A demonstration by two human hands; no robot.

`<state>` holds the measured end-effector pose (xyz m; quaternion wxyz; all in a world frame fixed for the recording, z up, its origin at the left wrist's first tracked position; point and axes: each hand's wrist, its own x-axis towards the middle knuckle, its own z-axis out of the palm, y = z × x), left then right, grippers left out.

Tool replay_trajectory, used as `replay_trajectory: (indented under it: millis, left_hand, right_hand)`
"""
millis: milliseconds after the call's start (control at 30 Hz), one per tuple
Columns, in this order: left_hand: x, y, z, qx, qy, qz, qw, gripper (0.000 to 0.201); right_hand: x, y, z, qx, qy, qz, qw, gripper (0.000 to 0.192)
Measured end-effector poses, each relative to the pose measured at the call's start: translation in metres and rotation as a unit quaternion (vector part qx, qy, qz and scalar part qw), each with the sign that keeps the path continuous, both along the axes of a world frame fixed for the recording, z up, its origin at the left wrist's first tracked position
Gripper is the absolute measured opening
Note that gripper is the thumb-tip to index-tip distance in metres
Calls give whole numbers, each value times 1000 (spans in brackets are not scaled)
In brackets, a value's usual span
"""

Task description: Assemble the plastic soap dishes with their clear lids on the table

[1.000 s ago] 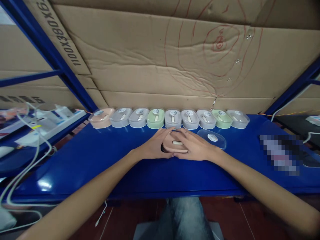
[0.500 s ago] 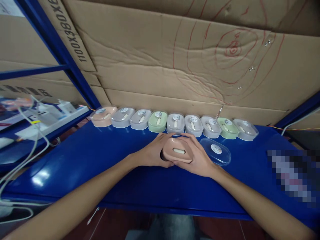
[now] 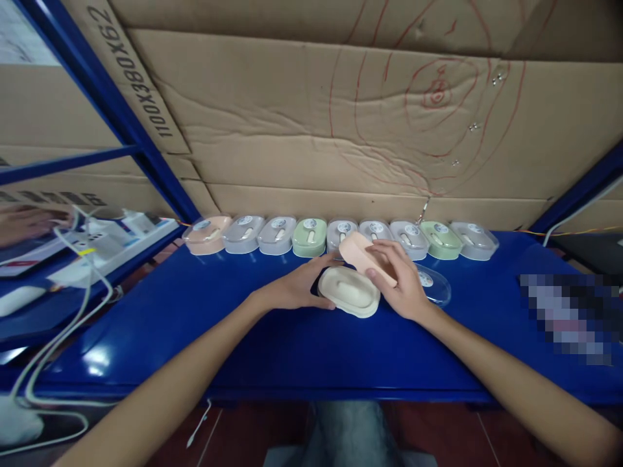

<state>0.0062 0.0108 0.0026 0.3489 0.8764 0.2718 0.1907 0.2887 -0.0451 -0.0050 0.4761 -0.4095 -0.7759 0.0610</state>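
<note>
My left hand grips the left end of a cream soap dish base, an oval shell with a raised ridge in its middle. Above its right side, my right hand holds the pink soap dish tray, tilted and apart from the base. Fingers reach into the tray's hollow, and the thumb presses its near side. Partly behind my right hand, a clear lid with a round white sticker lies on the blue table.
Along the back stands a row of lidded soap dishes: a pink one, several grey ones and two green, one of them left of centre. Cardboard walls the back. White cables hang at left. A blurred-out item lies at right.
The pink tray has come off the cream base. My right hand has lifted and tilted it up to the right, while my left hand keeps the base. The view has shifted slightly.
</note>
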Motion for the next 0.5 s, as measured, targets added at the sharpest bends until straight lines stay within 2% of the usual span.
replay_trajectory:
  millis: [67, 167, 367, 500]
  left_hand:
    - [-4, 1, 4, 13, 24, -11, 1000, 96]
    - [-4, 0, 5, 40, 34, -11, 999, 98]
    - [7, -6, -5, 93, 32, 22, 995, 94]
    - [9, -8, -12, 79, 20, 59, 995, 108]
  right_hand:
    - [3, 0, 1, 10, -15, -13, 1000, 35]
    - [4, 0, 0, 14, -16, -24, 999, 36]
    - [3, 2, 1, -31, 95, -41, 994, 46]
    - [8, 10, -5, -47, 127, -58, 989, 51]
